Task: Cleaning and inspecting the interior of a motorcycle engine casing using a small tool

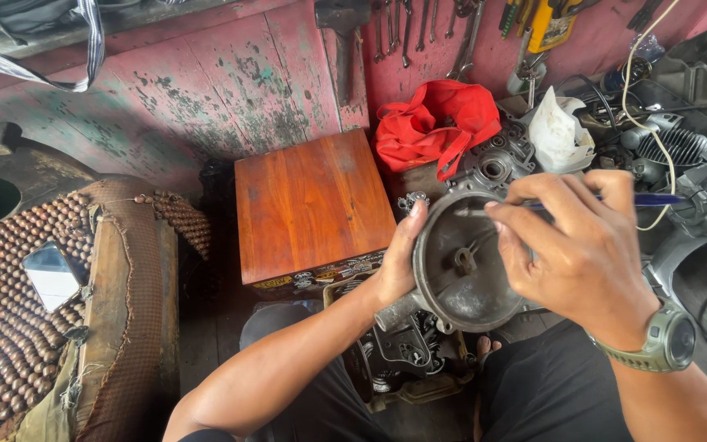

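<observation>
head view looks straight down on the round grey metal housing (461, 266) you hold up over your lap, its hollow side turned toward you so the hub in the middle and the grimy inner wall are open to your eyes. your left hand (398, 258) is wrapped around its left rim, thumb along the edge and fingers behind, closed tight on it; that grip seems meant to keep the dish tilted and steady while leaving the whole cavity clear on the other side. your right hand (578, 245) comes in from the right, fingers pinched shut around a slim blue-handled tool (644, 199) whose tip (461, 212) reaches over the upper rim into the housing. holding it low like a pen probably gives you fine control at the tip. a green-grey wristwatch (666, 340) sits on that wrist.

just below your left hand, between your knees, lies a dark engine part (407, 352) on the floor. beyond the left hand stands a reddish wooden box (311, 200), and further up from your right hand a red cloth bag (435, 127), a white crumpled rag (560, 135) and grey engine casings (497, 164). spanners (407, 29) hang on the pink wall above. well off to the left of your left hand a beaded seat cover (18, 327) carries a phone (51, 274).
</observation>
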